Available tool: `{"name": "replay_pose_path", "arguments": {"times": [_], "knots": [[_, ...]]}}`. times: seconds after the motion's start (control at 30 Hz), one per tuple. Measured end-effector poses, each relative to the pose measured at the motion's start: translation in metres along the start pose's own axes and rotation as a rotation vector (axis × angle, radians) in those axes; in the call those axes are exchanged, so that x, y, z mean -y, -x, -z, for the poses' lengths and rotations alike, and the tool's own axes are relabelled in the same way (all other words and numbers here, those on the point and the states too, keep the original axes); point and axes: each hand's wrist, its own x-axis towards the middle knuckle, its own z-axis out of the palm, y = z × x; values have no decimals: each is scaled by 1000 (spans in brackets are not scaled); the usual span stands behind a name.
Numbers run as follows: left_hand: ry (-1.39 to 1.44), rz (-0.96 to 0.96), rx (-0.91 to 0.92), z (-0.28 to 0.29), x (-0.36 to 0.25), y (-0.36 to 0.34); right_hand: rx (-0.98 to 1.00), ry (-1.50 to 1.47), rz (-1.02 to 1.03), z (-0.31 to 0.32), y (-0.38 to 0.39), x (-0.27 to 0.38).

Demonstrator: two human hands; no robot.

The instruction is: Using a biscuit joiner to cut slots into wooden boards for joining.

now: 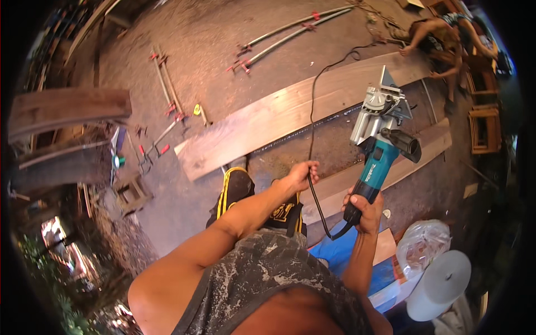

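Plank (262,125) lies beyond both hands, slanting from near left to far right, with the left hand (301,174) nearer; teal plate joiner (377,162) points forward and slightly right from the right hand (367,212), whose fingers wrap its rear body; left arm reaches across, fingers loosely curled around black power cord (315,201).

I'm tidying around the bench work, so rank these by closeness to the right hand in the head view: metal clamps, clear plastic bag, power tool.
1. Power tool: held in the right hand.
2. Clear plastic bag: lower right.
3. Metal clamps: on the floor, top.
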Motion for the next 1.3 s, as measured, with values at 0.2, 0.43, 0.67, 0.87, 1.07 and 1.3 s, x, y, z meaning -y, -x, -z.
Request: {"name": "replay_pose_path", "arguments": {"times": [0.2,0.43,0.67,0.87,1.07,1.3], "knots": [[71,-220,-66,51,43,66,98,46,-35,41,39,-2],[150,-634,-49,130,-50,146,38,231,-34,18,39,-6],[153,-792,-61,235,-227,147,-178,534,-155,24,1,-69],[199,-805,-201,351,-244,75,-250,494,-337,75,-83,-167],[-318,-719,-691,451,-209,-97,-193,1012,-288,184,-184,-309],[-1466,-1045,-1099,496,-176,-265,2,1152,-130,300,-265,-463]]}}
